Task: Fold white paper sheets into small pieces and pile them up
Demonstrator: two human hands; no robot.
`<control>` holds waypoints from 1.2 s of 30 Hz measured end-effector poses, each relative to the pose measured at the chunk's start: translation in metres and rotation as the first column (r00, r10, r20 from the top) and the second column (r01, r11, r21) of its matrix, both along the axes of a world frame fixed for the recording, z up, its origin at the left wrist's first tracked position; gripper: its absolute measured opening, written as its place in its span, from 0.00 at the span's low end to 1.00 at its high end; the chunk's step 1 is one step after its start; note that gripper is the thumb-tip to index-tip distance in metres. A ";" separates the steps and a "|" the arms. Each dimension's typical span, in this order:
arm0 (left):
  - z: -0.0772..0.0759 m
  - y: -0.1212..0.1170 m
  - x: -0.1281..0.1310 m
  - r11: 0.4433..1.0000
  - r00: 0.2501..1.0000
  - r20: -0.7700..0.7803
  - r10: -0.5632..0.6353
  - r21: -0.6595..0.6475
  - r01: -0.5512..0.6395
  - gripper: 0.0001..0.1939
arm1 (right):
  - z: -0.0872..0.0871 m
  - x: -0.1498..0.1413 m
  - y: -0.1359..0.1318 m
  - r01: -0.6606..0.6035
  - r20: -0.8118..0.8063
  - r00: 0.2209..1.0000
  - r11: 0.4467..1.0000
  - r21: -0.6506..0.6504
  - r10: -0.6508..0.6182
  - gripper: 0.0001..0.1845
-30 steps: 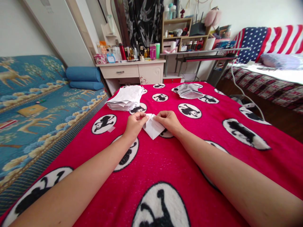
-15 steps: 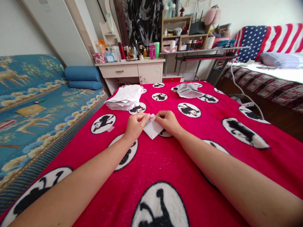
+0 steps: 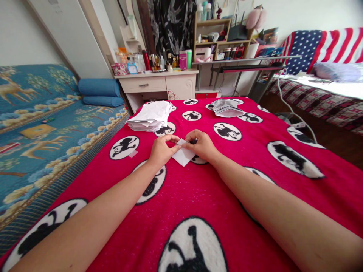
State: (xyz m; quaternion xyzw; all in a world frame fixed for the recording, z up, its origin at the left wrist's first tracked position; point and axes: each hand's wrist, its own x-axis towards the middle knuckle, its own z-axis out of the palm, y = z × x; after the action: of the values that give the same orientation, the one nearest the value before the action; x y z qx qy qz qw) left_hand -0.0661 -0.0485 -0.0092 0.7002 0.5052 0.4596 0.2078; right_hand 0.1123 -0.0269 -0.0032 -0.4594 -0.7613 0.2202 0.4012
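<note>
Folded white paper (image 3: 183,155) lies at the centre of the red surface (image 3: 181,200), one corner toward the wearer; left hand (image 3: 162,151) and right hand (image 3: 200,145) near each other, fingers on its far edges, grip firmness unclear; beyond, paper stack (image 3: 150,116) at left, folded pile (image 3: 227,108) at right; farthest, white dresser (image 3: 153,84).

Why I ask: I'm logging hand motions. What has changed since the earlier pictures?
The left hand and right hand have moved their thumbs lower on the folded paper, toward the person; the right index finger now arches away from its thumb. The larger paper stack and smaller paper stack stayed put.
</note>
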 end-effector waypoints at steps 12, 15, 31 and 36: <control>0.005 0.000 -0.012 0.923 0.955 0.003 -0.297 -0.254 0.288 0.06 | 0.011 0.024 0.008 -0.469 -0.109 0.878 0.790 -0.395 0.467 0.14; 0.005 0.005 -0.022 0.874 0.906 0.018 -0.423 -0.256 0.413 0.04 | 0.021 0.030 0.006 -0.515 -0.059 0.834 0.735 -0.441 0.548 0.14; 0.019 -0.003 -0.017 0.852 0.855 -0.160 -0.493 -0.287 0.438 0.08 | 0.016 0.019 0.006 -0.379 0.106 0.883 0.828 -0.414 0.457 0.10; 0.014 0.002 -0.023 0.872 0.896 -0.132 -0.425 -0.324 0.366 0.11 | 0.015 0.017 0.007 -0.217 0.263 0.920 0.938 -0.271 0.290 0.23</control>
State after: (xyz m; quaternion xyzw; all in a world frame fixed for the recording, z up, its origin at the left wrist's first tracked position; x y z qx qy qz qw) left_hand -0.0895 -0.0463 0.0047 0.7931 0.4307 0.2553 0.3468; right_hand 0.1289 -0.0200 0.0119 -0.4287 -0.8346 0.2879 0.1917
